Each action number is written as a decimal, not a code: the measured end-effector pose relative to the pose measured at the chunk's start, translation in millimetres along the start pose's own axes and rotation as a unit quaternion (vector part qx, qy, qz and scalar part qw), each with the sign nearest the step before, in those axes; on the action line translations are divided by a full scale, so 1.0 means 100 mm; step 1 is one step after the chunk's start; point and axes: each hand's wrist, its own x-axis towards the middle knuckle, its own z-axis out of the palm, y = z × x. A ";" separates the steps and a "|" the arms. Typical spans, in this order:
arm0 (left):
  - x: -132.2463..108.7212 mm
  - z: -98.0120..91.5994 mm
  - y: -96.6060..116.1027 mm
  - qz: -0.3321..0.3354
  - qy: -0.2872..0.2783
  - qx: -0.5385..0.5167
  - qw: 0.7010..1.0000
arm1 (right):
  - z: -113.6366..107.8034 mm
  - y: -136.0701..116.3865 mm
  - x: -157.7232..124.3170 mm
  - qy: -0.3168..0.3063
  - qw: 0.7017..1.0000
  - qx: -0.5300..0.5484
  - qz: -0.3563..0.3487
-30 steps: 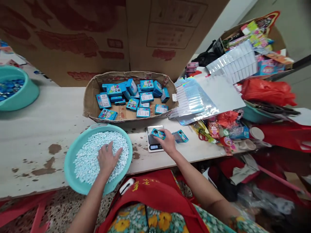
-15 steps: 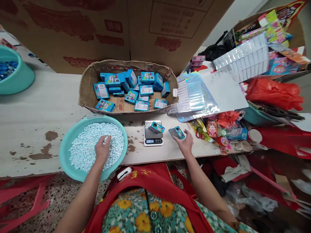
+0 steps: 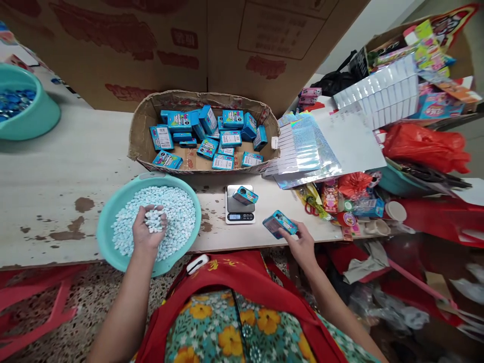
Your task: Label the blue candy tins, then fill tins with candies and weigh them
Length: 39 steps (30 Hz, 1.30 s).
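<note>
Cupped palm up over the turquoise basin [image 3: 103, 237], my left hand [image 3: 148, 231] holds a heap of pale blue candies [image 3: 155, 220]. More of the same small candies fill the basin below it. My right hand [image 3: 301, 244] grips a small blue candy box [image 3: 279, 225] by its right end, just above the table's front edge. Between the hands lies a small digital scale [image 3: 240, 217] with a lit display, too small to read. Another blue candy box [image 3: 245, 195] rests on its metal plate, tilted, with a dark round opening in one end.
Behind the scale, a cut-down cardboard tray [image 3: 151, 164] holds several blue boxes. A large carton [image 3: 223, 70] stands at the back. Silvery sheets [image 3: 306, 151] and a pile of packaged sweets [image 3: 355, 201] lie right. Another turquoise basin [image 3: 45, 113] is far left.
My left hand has turned palm up and come away from the heap with candies in it. My right hand has shifted lower and tilted its box. The view has moved slightly.
</note>
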 end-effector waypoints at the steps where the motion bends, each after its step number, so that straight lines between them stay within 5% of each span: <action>1: 0.00 -0.01 0.00 -0.007 0.009 0.005 1.000 | 0.02 -0.08 -0.06 -0.023 1.000 0.008 -0.010; 5: 0.03 -0.03 0.01 -0.058 0.022 0.012 0.998 | 0.23 -0.35 -0.25 -0.128 0.990 0.041 -0.053; 8: 0.03 -0.02 0.00 -0.037 0.003 0.011 0.999 | 0.43 -0.47 -0.33 -0.177 0.980 0.055 -0.068; 14: 0.06 -0.05 0.04 0.078 0.018 0.023 0.996 | 0.79 -0.69 -0.26 -0.214 0.962 0.060 -0.158; 18: 0.07 -0.11 0.18 0.010 0.023 -0.095 0.995 | 0.99 -0.99 -0.13 -0.201 0.953 0.066 -0.217; 22: -0.21 0.14 0.29 -0.007 -0.006 -0.121 0.993 | 1.22 -1.37 -0.04 -0.200 0.938 0.059 -0.277; 26: -0.61 0.60 0.28 0.098 -0.073 -0.063 0.990 | 1.48 -1.71 -0.02 -0.215 0.917 0.027 -0.336; 29: -0.72 0.78 0.22 0.210 -0.065 0.006 0.976 | 1.65 -1.88 -0.05 -0.227 0.909 0.005 -0.350; 33: -0.65 0.74 0.16 0.285 -0.021 0.033 0.958 | 1.77 -1.97 -0.07 -0.234 0.910 -0.012 -0.342; 39: -0.54 0.69 0.16 0.281 -0.007 0.048 0.958 | 1.79 -2.00 -0.04 -0.247 0.915 -0.033 -0.318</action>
